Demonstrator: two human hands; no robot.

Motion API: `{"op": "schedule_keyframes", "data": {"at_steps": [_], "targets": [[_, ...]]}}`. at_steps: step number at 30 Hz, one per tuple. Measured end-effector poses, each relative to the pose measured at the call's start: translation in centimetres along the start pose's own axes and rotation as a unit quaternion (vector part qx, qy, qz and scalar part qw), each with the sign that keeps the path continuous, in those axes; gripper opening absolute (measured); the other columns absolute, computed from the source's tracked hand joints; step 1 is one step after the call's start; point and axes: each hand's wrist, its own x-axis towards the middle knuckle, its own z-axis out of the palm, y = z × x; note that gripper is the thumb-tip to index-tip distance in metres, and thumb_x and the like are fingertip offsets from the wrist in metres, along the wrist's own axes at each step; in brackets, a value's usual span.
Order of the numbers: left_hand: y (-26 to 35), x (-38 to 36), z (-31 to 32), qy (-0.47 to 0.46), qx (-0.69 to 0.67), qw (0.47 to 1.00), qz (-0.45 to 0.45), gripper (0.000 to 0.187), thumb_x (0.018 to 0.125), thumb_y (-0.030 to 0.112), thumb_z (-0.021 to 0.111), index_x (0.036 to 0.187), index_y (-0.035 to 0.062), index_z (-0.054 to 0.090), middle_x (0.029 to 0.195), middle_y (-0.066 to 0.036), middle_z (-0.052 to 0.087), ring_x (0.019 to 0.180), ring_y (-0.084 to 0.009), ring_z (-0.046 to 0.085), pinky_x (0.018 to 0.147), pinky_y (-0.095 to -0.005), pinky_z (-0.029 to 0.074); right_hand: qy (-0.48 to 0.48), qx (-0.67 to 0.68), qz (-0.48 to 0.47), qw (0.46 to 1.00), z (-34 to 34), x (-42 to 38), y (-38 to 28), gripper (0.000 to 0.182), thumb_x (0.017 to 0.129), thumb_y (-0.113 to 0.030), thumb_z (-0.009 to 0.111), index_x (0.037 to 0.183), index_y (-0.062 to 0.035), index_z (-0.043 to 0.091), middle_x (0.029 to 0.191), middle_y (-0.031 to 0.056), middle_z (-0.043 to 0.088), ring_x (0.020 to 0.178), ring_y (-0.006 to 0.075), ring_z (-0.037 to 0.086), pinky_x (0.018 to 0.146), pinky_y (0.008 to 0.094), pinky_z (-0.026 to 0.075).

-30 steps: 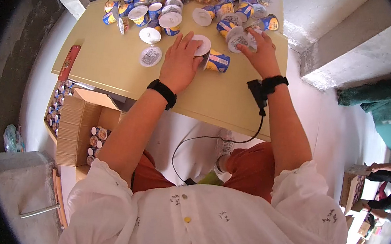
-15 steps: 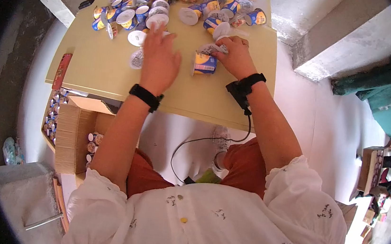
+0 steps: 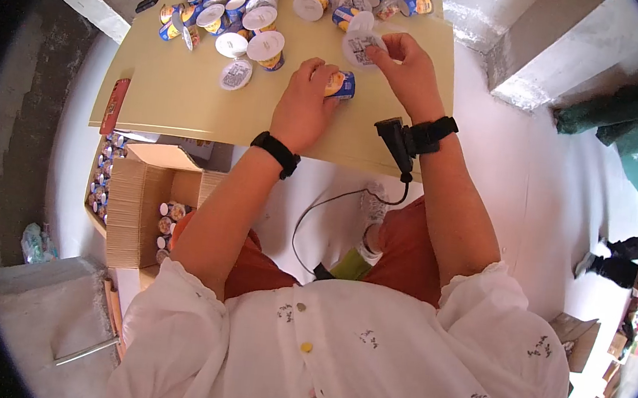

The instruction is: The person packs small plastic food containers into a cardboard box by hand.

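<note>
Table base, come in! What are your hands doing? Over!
Left hand: on a blue-and-yellow cup. Right hand: pinching round printed lid. Other cups crowd table's far side.

Table: yellow, I see
Cups: heaped beyond the left hand and right hand
Red object: left of both

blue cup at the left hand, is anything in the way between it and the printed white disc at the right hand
Nothing visible: between the cup at the left hand and the disc at the right hand, only bare tabletop shows.
</note>
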Motion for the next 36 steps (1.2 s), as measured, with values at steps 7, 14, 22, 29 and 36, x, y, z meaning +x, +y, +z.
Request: {"op": "schedule_keyframes", "data": {"at_steps": [7,14,22,29,36], "targets": [[0.1,-1.0,-2.1,-0.027,0.000,1.000,-0.013,0.047,0.078,0.005,0.070,0.122,0.0036,0.054,0.125,-0.019,0.048,0.118,-0.0382,0.047,0.102,-0.0435,0.041,-0.035,0.157,0.089,0.983,1.0,-1.1,-0.3,0.039,0.088,-0.022,0.071,0.114,0.0024,0.055,0.101,0.0097,0.065,0.091,0.0145,0.064,0.073,0.0263,0.056],[1.1,-1.7,-4.0,-0.051,0.135,0.989,0.040,0.064,0.077,0.004,0.070,0.136,0.0049,0.045,0.128,-0.017,0.051,0.120,-0.0373,0.047,0.104,-0.0448,0.038,-0.070,0.266,0.105,0.956,3.2,-1.1,0.1,0.036,0.091,-0.017,0.067,0.117,0.0023,0.051,0.107,0.0104,0.062,0.094,0.0156,0.064,0.074,0.0284,0.060],[1.5,-0.6,-3.6,-0.106,0.073,0.988,0.087,0.082,0.072,0.000,0.072,0.146,0.0090,0.036,0.136,-0.014,0.051,0.127,-0.0364,0.044,0.108,-0.0462,0.033,-0.037,0.293,0.131,0.946,1.7,0.2,-0.2,0.037,0.094,-0.016,0.063,0.122,0.0023,0.048,0.112,0.0129,0.061,0.098,0.0188,0.065,0.076,0.0295,0.061],[-0.2,-1.0,-3.0,-0.022,0.002,0.998,0.060,0.083,0.074,0.018,0.080,0.144,0.0059,0.037,0.138,-0.016,0.049,0.130,-0.0310,0.044,0.107,-0.0428,0.035,-0.035,0.287,0.134,0.948,1.0,0.5,-0.3,0.041,0.095,-0.016,0.060,0.127,0.0044,0.045,0.112,0.0160,0.060,0.102,0.0210,0.064,0.082,0.0306,0.060],[-0.8,-1.0,-3.0,0.112,-0.134,0.971,-0.164,0.036,0.089,0.022,0.071,0.115,0.0030,0.054,0.102,-0.007,0.063,0.089,-0.0158,0.059,0.078,-0.0293,0.049,-0.068,0.309,0.108,0.943,2.1,-0.5,-1.3,0.036,0.095,-0.014,0.059,0.123,0.0061,0.046,0.114,0.0171,0.061,0.101,0.0233,0.064,0.079,0.0327,0.061]]}}
